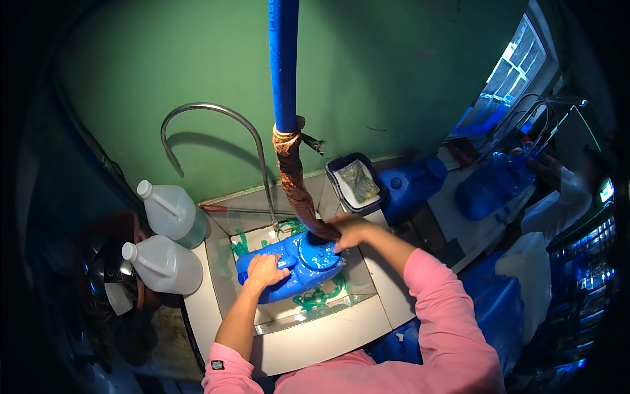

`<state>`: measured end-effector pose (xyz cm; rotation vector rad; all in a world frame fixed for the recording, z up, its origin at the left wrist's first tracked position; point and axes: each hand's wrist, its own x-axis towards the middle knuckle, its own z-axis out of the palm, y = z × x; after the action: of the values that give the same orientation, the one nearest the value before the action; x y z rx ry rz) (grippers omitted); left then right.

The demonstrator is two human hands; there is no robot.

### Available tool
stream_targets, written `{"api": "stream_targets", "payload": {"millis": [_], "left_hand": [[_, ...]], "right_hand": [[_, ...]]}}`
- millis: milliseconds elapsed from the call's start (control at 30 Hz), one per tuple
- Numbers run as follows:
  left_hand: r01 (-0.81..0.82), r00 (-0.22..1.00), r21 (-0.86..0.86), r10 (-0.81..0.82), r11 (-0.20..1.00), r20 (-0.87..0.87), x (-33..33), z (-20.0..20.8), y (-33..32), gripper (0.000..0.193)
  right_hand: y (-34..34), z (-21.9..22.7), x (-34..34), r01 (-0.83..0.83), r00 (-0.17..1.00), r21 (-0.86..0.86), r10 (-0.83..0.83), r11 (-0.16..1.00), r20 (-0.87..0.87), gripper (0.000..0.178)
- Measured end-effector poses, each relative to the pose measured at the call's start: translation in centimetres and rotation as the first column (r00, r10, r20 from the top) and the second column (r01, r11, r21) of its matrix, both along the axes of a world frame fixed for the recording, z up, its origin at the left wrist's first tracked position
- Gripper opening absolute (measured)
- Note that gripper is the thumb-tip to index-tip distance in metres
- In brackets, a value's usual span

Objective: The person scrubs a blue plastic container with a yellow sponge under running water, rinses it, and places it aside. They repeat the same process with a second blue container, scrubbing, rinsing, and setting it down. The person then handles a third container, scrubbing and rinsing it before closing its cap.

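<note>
A wet blue plastic jug lies on its side in the tiled sink. My left hand is closed over its handle area. At the jug's round right end, my right hand is closed around the lower end of a brown-wrapped hose; its far fingers are partly hidden and its thumb lies by the jug's round face. The hose continues up into a blue pipe. Green netting lies in the sink around the jug.
A curved metal faucet arches at the left. Two white jugs stand beside the sink. A sponge rests in a dark tray on the far right corner. More blue jugs and a person handling one are to the right.
</note>
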<state>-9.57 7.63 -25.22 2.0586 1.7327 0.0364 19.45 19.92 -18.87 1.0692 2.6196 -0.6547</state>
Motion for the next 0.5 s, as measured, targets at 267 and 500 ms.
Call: {"api": "stream_targets", "payload": {"millis": [267, 500], "left_hand": [[0.081, 0.994, -0.013, -0.081, 0.997, -0.068, 1.1, 0.4, 0.3, 0.048], [0.099, 0.993, 0.027, -0.096, 0.995, -0.073, 1.3, 0.2, 0.7, 0.046]], "right_hand": [[10.9, -3.8, 5.6, 0.640, 0.765, 0.319, -0.615, 0.699, -0.188, 0.081], [13.6, -8.6, 4.5, 0.665, 0.740, 0.255, -0.666, 0.702, -0.093, 0.073]]}}
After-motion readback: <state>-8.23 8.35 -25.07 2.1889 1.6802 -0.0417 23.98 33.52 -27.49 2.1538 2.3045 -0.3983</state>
